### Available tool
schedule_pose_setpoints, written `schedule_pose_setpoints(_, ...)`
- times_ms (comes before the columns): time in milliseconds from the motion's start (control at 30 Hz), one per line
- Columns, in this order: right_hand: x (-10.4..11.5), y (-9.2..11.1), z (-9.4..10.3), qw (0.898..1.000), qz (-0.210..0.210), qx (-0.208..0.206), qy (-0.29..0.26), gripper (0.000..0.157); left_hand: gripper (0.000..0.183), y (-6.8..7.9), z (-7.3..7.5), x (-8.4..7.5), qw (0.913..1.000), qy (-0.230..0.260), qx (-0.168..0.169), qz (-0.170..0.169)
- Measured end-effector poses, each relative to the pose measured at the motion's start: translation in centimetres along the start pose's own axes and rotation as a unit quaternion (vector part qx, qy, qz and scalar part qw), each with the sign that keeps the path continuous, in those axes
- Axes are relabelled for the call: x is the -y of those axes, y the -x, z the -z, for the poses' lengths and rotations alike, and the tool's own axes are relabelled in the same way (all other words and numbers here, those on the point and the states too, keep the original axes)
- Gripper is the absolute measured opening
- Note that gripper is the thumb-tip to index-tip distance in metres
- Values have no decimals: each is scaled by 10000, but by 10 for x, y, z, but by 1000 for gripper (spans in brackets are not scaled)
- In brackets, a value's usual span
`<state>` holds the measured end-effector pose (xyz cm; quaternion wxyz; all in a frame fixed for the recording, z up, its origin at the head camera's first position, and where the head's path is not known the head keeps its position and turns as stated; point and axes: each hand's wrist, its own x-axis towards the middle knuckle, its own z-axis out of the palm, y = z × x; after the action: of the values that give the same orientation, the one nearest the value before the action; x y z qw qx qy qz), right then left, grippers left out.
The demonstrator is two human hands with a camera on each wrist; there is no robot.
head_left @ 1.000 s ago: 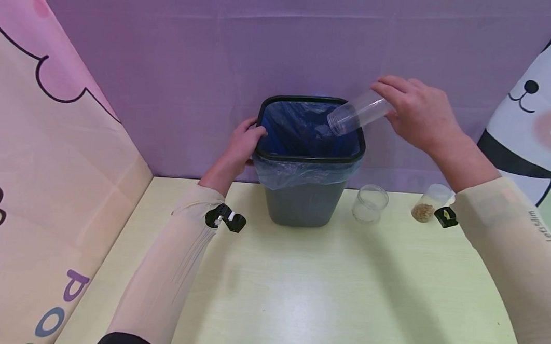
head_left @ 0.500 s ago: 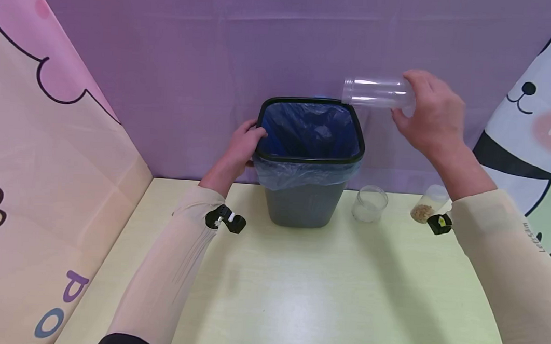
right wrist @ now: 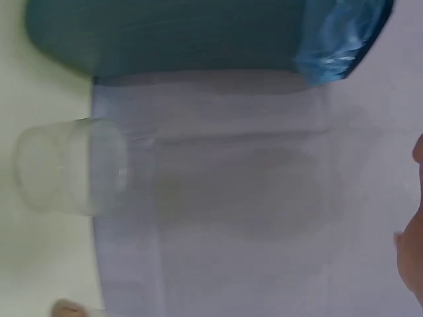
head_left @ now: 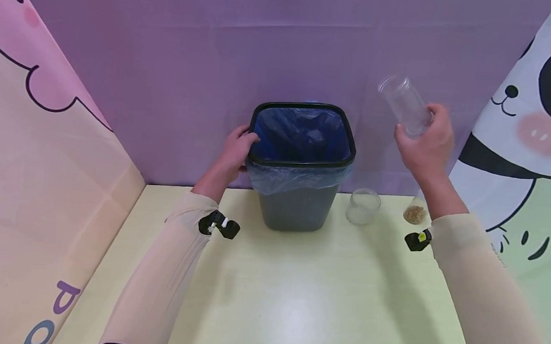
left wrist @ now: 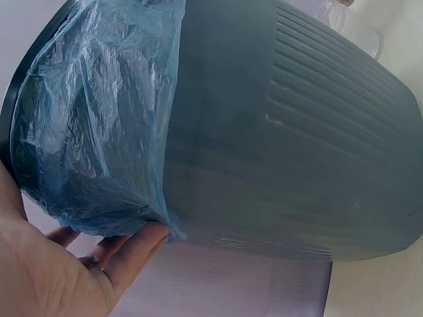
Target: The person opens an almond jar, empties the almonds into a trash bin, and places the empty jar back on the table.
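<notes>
A grey trash can [head_left: 299, 207] with a black rim and a blue bag liner [left wrist: 99, 112] stands against the back wall. My left hand [head_left: 236, 152] grips its rim at the left side, thumb over the edge and fingers against the outside bag. To the right of the can, raised above the table, my right hand [head_left: 428, 143] holds a clear plastic jar [head_left: 407, 106] by its base, its mouth tilted up and left. The jar looks empty. In the right wrist view only the edge of the right hand [right wrist: 413, 257] shows, and the jar is out of sight.
A short clear jar [head_left: 363, 207] stands right of the can. Farther right is a clear jar with tan bits [head_left: 415, 214] at its bottom, partly hidden by my right forearm. Printed cloth walls enclose the pale table [head_left: 288, 287] at back and sides.
My right hand has drawn the clear jar away from over the can, to the right, turning it from mouth-down through level to mouth-up. The left hand keeps its grip on the rim.
</notes>
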<state>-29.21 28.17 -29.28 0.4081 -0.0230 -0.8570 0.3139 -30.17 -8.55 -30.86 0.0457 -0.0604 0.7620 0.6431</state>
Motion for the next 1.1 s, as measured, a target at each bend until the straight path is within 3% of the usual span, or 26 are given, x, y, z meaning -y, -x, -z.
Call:
schedule_pose_setpoints(200,-28,25,-13,9992,-184,-322,170,58,54,0,1,5,10000,-27,-55,56)
schedule_pose_setpoints(433,-49,43,-24,9978,-419,-516,-8,56,55,1,2,5,9999,-31,-101,53)
schedule_pose_setpoints(700,-68,58,-32,9975,-570,-412,-48,52,55,-1,1,4,9999,-26,-104,0)
schedule_pose_setpoints(900,-82,74,-38,9950,-964,-85,-231,53,53,-1,0,4,10000,9,-91,-19)
schedule_pose_setpoints(1100,-90,84,-44,9948,-975,-53,-287,51,54,-1,1,5,9999,43,-109,36)
